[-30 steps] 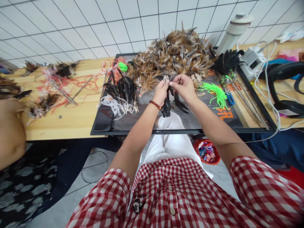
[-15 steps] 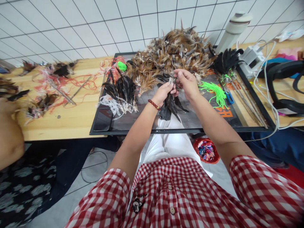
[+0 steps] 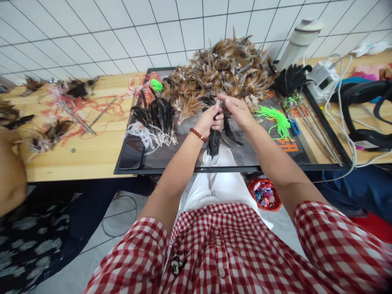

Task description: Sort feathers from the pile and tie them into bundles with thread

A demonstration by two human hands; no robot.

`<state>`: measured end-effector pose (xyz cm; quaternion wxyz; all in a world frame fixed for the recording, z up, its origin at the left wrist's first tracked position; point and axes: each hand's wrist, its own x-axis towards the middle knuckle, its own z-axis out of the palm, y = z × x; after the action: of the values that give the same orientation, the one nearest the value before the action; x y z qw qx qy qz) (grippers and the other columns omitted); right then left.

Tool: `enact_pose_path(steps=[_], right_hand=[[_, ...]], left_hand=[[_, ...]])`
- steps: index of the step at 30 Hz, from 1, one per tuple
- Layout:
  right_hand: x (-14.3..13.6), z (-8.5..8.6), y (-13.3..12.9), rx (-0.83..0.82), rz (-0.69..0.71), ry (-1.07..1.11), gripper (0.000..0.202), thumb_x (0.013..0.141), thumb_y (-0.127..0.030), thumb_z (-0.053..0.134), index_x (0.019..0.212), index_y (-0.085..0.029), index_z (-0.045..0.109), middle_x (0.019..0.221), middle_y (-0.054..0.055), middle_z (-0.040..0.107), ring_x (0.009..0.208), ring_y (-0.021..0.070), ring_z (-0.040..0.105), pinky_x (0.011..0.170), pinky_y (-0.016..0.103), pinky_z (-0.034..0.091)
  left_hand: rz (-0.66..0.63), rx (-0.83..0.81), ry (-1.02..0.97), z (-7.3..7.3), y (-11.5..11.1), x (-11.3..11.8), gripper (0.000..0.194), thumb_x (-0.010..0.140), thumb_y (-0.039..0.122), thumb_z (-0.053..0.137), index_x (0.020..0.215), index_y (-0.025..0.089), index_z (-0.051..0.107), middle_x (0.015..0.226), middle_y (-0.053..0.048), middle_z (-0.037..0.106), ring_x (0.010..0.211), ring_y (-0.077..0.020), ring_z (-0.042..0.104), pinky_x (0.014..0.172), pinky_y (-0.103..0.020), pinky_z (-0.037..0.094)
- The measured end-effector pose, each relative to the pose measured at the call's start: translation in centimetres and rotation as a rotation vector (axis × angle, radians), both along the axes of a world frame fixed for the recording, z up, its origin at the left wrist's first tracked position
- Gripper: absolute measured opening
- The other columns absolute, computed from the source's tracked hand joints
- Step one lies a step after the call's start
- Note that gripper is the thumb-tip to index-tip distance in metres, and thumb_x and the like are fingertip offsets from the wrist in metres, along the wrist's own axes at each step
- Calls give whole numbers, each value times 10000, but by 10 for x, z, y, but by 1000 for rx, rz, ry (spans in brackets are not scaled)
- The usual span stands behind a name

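My left hand (image 3: 210, 119) is closed around a bunch of black feathers (image 3: 213, 143) that hang down below it over the dark board (image 3: 159, 160). My right hand (image 3: 237, 111) pinches the pale quill ends at the top of the same bunch, touching the left hand. Just behind both hands lies a big heap of brown feathers (image 3: 223, 69).
A tied bundle of black feathers (image 3: 156, 118) with white strips lies left of my hands. Neon green strings (image 3: 275, 118), thin sticks (image 3: 315, 126) and a black feather fan (image 3: 289, 79) lie right. A red bowl (image 3: 265, 195) sits on the floor. Another person's arm (image 3: 10, 175) is at far left.
My right hand rose to the quill tips, then came back down against the left hand. The black feather bunch has gathered tighter under my left hand.
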<state>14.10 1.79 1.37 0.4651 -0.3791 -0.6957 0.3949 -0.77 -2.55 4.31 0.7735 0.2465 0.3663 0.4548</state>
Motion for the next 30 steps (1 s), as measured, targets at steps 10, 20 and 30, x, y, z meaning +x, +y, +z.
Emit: enact_pose_path(steps=[10,20,30], right_hand=[[10,18,-10,-120,-192,-1077,197,713,-350,758,798,-173,778,839,107,759,924,288,707,811,350,520],[-5,23,-19,52,-209,-367,80,703,-198,610,694,-154,676,625,9,599,628,131,519,635,265,404],[-21,19,-26,-184,-16,-88,126,641,-176,623,560,-176,526,527,-58,464,543,67,374,562,245,280]], left_hand=[[378,-99,129,-1,17,-15,385,995,523,507,818,183,468,534,107,282,355,-3,203,375,-126,122],[291,14,185,-4,9,-4,326,974,484,571,859,195,474,570,110,315,379,5,239,397,-117,149],[309,194,308,-9,6,5,370,844,417,772,826,188,482,569,106,352,407,11,312,420,-137,175]])
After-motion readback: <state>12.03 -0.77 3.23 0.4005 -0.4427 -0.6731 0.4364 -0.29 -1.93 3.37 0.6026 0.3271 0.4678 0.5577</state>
